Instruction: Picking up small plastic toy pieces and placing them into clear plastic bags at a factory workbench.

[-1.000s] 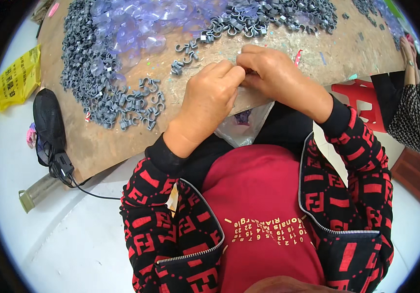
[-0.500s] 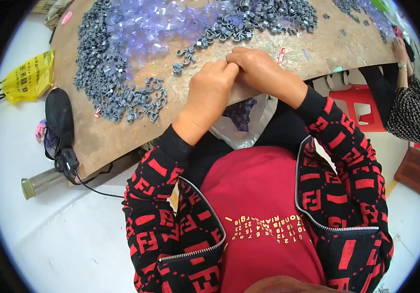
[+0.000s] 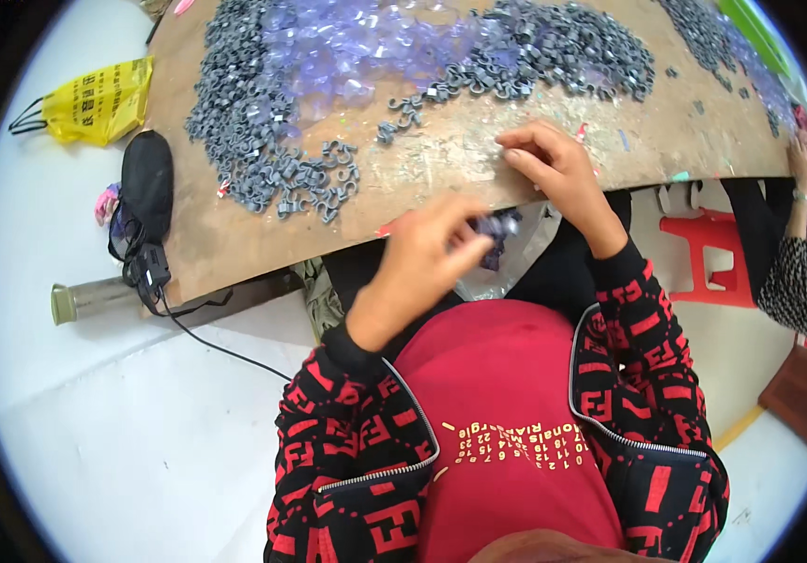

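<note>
Small grey-and-clear assembled piece point(image 3: 495, 228) now off the board, pinched in left hand point(image 3: 419, 267) fingers below the near edge, over the bag opening (blurred, so grip detail unclear). Hands no longer together: right hand point(image 3: 554, 164) back on wooden board point(image 3: 441, 174), fingers narrow, nothing visibly held. Grey clips point(image 3: 277, 150) heaped far left, clear purple pieces point(image 3: 357, 47) beyond. Looks like one piece done.

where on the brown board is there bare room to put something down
Bare wood runs along the near edge of the brown wooden board, between the grey plastic clip heap and the right hand, and right of that hand. The far side is crowded with clips and clear violet plastic pieces.
</note>
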A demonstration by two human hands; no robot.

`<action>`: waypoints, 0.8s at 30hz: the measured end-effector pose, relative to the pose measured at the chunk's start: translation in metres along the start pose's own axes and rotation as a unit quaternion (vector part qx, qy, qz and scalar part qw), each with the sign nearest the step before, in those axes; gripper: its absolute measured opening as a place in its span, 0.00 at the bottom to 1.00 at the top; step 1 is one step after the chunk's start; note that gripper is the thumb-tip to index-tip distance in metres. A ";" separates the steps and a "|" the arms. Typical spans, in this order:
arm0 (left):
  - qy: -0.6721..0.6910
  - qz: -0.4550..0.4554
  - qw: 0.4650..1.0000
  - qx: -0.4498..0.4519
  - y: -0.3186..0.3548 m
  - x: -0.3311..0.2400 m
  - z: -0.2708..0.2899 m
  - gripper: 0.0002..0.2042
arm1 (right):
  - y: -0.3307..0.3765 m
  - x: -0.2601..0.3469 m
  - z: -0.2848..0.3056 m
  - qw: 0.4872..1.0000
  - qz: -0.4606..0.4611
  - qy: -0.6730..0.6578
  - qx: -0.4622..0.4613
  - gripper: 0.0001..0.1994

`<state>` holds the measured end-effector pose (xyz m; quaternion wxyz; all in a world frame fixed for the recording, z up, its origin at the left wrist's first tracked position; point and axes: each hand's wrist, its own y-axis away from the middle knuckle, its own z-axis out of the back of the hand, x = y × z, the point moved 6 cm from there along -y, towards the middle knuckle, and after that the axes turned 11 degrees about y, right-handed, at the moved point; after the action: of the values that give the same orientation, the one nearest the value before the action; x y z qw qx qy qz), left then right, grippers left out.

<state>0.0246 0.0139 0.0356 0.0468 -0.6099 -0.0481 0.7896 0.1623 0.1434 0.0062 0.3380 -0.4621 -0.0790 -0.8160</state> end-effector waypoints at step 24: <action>-0.233 -0.224 0.946 0.016 -0.012 -0.014 0.014 0.13 | 0.003 0.008 0.000 1.000 0.011 -0.002 0.000 0.07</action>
<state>0.0149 0.0237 0.0537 0.2195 -0.3812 -0.1802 0.8798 0.1613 0.1378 0.0122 0.3467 -0.4649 -0.0746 -0.8112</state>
